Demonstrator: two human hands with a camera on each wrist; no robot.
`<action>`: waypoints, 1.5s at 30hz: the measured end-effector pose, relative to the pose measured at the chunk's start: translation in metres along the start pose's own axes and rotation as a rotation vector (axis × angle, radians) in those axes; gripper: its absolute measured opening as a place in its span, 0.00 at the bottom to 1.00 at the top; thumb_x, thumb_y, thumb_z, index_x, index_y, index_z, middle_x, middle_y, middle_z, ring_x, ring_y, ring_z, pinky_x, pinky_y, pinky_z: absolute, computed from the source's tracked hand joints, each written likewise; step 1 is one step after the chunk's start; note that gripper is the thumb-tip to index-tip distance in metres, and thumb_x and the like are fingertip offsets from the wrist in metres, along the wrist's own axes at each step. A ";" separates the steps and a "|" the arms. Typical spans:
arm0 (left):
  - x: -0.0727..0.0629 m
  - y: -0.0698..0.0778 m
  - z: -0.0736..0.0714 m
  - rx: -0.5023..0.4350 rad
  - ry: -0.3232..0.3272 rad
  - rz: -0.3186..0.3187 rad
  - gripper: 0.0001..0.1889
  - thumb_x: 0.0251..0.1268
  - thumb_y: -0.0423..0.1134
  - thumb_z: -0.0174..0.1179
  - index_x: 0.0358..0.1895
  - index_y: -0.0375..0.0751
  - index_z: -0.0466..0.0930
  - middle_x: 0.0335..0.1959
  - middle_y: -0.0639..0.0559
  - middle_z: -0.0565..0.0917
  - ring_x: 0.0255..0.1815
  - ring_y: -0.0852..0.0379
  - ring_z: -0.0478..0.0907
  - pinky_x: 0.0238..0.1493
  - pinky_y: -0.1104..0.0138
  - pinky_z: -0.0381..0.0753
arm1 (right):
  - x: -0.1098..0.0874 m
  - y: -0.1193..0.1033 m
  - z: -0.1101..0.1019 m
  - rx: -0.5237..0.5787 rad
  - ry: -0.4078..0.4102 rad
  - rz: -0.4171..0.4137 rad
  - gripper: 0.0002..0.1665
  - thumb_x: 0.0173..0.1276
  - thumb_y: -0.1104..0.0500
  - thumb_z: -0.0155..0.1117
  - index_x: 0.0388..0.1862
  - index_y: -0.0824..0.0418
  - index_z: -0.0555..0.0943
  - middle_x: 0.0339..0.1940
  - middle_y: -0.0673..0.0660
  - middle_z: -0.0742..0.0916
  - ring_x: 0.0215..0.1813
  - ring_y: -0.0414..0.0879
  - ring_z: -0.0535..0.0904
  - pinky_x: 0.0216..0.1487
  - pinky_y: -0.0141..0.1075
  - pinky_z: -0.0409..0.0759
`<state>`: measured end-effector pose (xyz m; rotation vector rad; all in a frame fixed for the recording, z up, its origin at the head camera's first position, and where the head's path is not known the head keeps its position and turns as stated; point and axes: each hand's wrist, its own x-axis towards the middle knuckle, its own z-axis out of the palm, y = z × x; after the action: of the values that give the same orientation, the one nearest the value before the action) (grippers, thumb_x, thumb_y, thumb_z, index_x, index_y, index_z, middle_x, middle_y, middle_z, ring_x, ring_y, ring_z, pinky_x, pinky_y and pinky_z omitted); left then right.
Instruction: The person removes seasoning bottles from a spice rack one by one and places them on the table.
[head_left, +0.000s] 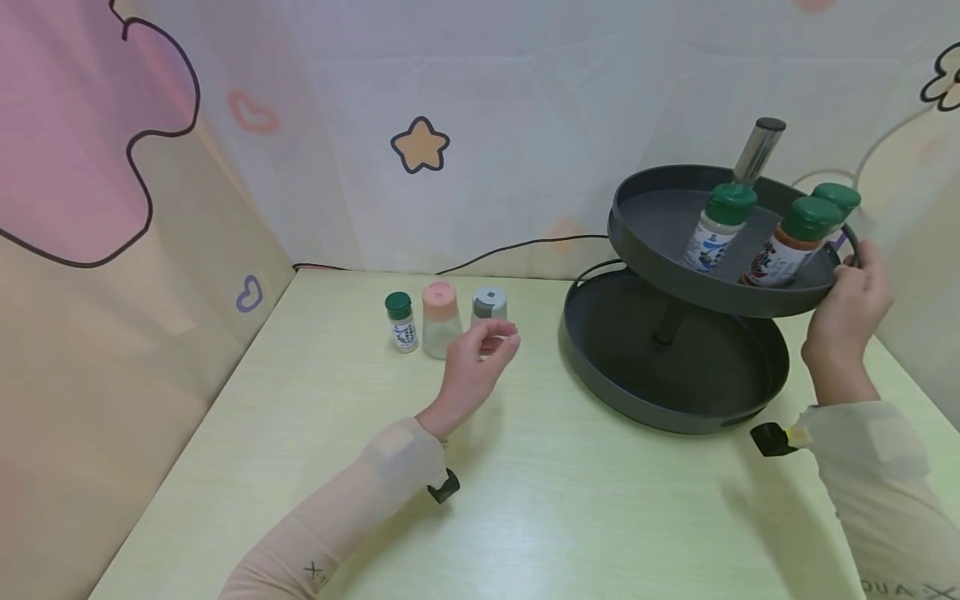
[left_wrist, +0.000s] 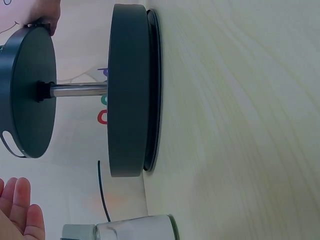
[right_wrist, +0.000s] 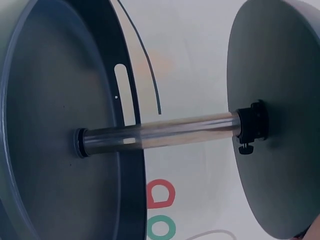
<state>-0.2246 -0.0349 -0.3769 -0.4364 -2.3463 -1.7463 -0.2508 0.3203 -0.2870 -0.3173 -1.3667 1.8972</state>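
My right hand (head_left: 853, 308) grips the handle side of the upper tray (head_left: 720, 295) of a dark two-tier rack. Three green-capped seasoning jars stand in that tray: a white-labelled one (head_left: 708, 242) by the pole, a reddish-brown one (head_left: 783, 250), and one partly hidden behind it (head_left: 837, 197). On the table, my left hand (head_left: 480, 358) hovers at the grey-lidded shaker (head_left: 490, 302), fingers loosely bent and holding nothing. It hides part of that shaker in the head view. Beside it stand a pink-lidded shaker (head_left: 441, 325) and a small green-capped jar (head_left: 402, 327).
The lower tray (head_left: 667, 375) sits on the pale table (head_left: 570, 508), joined to the upper one by a metal pole (right_wrist: 185, 132). A dark cable (head_left: 517, 247) runs along the patterned backdrop (head_left: 510, 150) behind the table.
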 end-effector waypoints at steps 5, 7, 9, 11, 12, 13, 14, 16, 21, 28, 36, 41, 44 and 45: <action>0.001 0.000 0.003 -0.001 0.005 0.014 0.13 0.62 0.43 0.52 0.46 0.41 0.74 0.44 0.50 0.79 0.42 0.57 0.76 0.47 0.65 0.74 | -0.006 0.001 0.002 -0.037 0.001 -0.066 0.17 0.60 0.70 0.35 0.15 0.58 0.63 0.21 0.50 0.64 0.25 0.37 0.56 0.26 0.25 0.51; 0.001 0.000 0.004 -0.001 0.006 0.016 0.13 0.61 0.43 0.52 0.46 0.41 0.74 0.44 0.50 0.79 0.41 0.57 0.76 0.47 0.66 0.74 | -0.008 0.001 0.002 -0.051 -0.001 -0.073 0.17 0.61 0.69 0.34 0.16 0.57 0.63 0.21 0.50 0.63 0.26 0.37 0.55 0.26 0.25 0.51; 0.001 0.001 0.006 -0.002 0.005 0.016 0.14 0.62 0.43 0.52 0.46 0.40 0.74 0.44 0.50 0.79 0.41 0.57 0.76 0.47 0.66 0.74 | -0.011 0.001 0.002 -0.069 0.000 -0.077 0.16 0.61 0.69 0.35 0.17 0.57 0.64 0.22 0.50 0.63 0.26 0.38 0.55 0.27 0.26 0.51; 0.002 0.002 0.007 -0.006 0.003 0.012 0.14 0.62 0.43 0.52 0.47 0.41 0.74 0.44 0.50 0.79 0.41 0.58 0.76 0.47 0.67 0.74 | -0.012 0.001 0.002 -0.077 0.006 -0.077 0.16 0.61 0.68 0.35 0.18 0.57 0.64 0.23 0.50 0.63 0.27 0.38 0.56 0.28 0.26 0.51; 0.002 0.002 0.007 -0.008 0.002 0.012 0.14 0.62 0.43 0.52 0.47 0.41 0.74 0.44 0.50 0.79 0.41 0.58 0.76 0.47 0.67 0.74 | -0.013 0.001 0.002 -0.087 0.009 -0.079 0.16 0.62 0.68 0.35 0.18 0.56 0.64 0.23 0.50 0.63 0.27 0.38 0.56 0.28 0.26 0.51; 0.002 0.003 0.008 -0.010 0.001 0.011 0.14 0.62 0.44 0.52 0.47 0.41 0.74 0.44 0.50 0.79 0.41 0.58 0.76 0.47 0.67 0.74 | -0.015 0.001 0.003 -0.101 0.012 -0.083 0.15 0.62 0.68 0.35 0.18 0.56 0.64 0.23 0.49 0.63 0.27 0.37 0.55 0.28 0.26 0.51; 0.002 0.003 0.008 -0.012 0.000 0.011 0.14 0.62 0.44 0.52 0.47 0.41 0.74 0.44 0.50 0.79 0.42 0.57 0.76 0.47 0.67 0.74 | -0.016 0.000 0.003 -0.111 0.014 -0.088 0.15 0.61 0.68 0.35 0.18 0.56 0.64 0.23 0.49 0.63 0.27 0.37 0.56 0.28 0.26 0.51; 0.002 0.004 0.009 -0.014 -0.001 0.009 0.14 0.61 0.44 0.52 0.47 0.41 0.74 0.44 0.51 0.79 0.42 0.58 0.76 0.47 0.67 0.74 | -0.019 0.000 0.004 -0.135 0.018 -0.097 0.16 0.61 0.68 0.35 0.18 0.55 0.64 0.22 0.49 0.63 0.26 0.37 0.55 0.28 0.27 0.50; 0.002 0.004 0.010 -0.020 0.002 0.014 0.14 0.61 0.44 0.53 0.46 0.42 0.74 0.43 0.51 0.80 0.41 0.58 0.76 0.47 0.68 0.75 | -0.023 -0.001 0.005 -0.203 0.007 -0.119 0.15 0.61 0.67 0.35 0.18 0.53 0.62 0.22 0.49 0.61 0.26 0.37 0.55 0.29 0.28 0.49; 0.004 0.006 0.012 -0.022 0.010 0.034 0.14 0.61 0.45 0.53 0.47 0.43 0.75 0.44 0.51 0.80 0.41 0.57 0.76 0.47 0.67 0.75 | -0.015 -0.007 -0.001 -0.171 -0.020 -0.031 0.16 0.64 0.64 0.37 0.42 0.57 0.73 0.39 0.50 0.72 0.44 0.35 0.65 0.41 0.17 0.59; 0.004 0.014 0.014 -0.031 0.011 0.065 0.14 0.61 0.43 0.53 0.46 0.40 0.75 0.43 0.50 0.80 0.40 0.57 0.77 0.45 0.69 0.75 | 0.001 -0.014 -0.006 -0.237 -0.021 0.050 0.29 0.66 0.63 0.36 0.67 0.53 0.57 0.69 0.44 0.58 0.66 0.28 0.48 0.63 0.15 0.45; 0.005 0.016 0.016 -0.038 0.012 0.071 0.14 0.61 0.42 0.53 0.46 0.40 0.75 0.43 0.50 0.80 0.40 0.58 0.77 0.46 0.69 0.75 | 0.007 -0.013 -0.003 -0.181 -0.029 0.037 0.23 0.65 0.65 0.36 0.55 0.59 0.72 0.58 0.50 0.71 0.59 0.33 0.61 0.53 0.13 0.56; 0.005 0.016 0.018 -0.042 0.012 0.073 0.14 0.61 0.42 0.54 0.46 0.39 0.75 0.43 0.50 0.80 0.39 0.58 0.77 0.46 0.70 0.75 | 0.009 -0.010 -0.001 -0.106 -0.044 0.010 0.16 0.63 0.69 0.34 0.23 0.63 0.70 0.26 0.50 0.69 0.32 0.34 0.62 0.29 0.19 0.57; 0.006 0.016 0.018 -0.043 0.012 0.072 0.14 0.61 0.42 0.54 0.46 0.39 0.75 0.43 0.50 0.80 0.39 0.58 0.77 0.46 0.70 0.75 | 0.009 -0.009 -0.001 -0.090 -0.045 -0.004 0.16 0.62 0.70 0.33 0.17 0.61 0.64 0.21 0.49 0.63 0.26 0.36 0.57 0.24 0.22 0.52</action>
<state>-0.2239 -0.0128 -0.3660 -0.5092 -2.2595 -1.7644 -0.2529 0.3285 -0.2771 -0.3179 -1.4847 1.8533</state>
